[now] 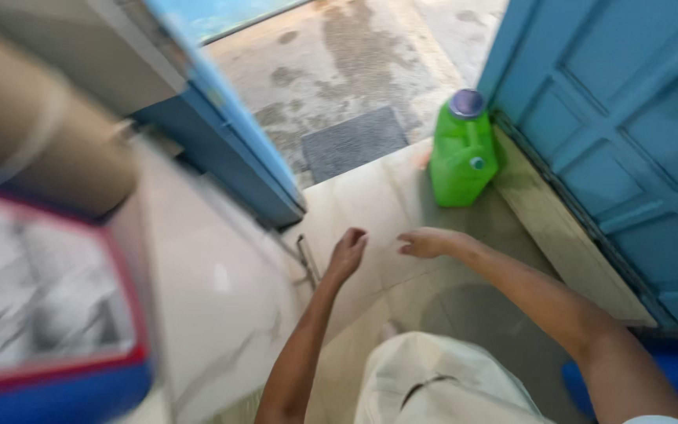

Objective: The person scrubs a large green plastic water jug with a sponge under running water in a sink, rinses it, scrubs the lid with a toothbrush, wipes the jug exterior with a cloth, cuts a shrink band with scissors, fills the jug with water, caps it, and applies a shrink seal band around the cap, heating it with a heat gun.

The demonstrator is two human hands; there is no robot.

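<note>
Both my arms reach forward over a tiled floor. My left hand (347, 253) is loosely curled with nothing visible in it. My right hand (425, 242) is held flat, fingers pointing left, empty. A green plastic jug (462, 153) with a purple cap stands on the floor ahead of my right hand, beside a blue door (621, 133). Neither hand touches the jug.
A grey doormat (352, 141) lies at the threshold, with wet concrete beyond. A blue door leaf (229, 133) stands open at the left. A blurred brown roll (33, 126) and a red-and-blue box (41, 306) fill the left edge. My pale trousers (433, 381) show below.
</note>
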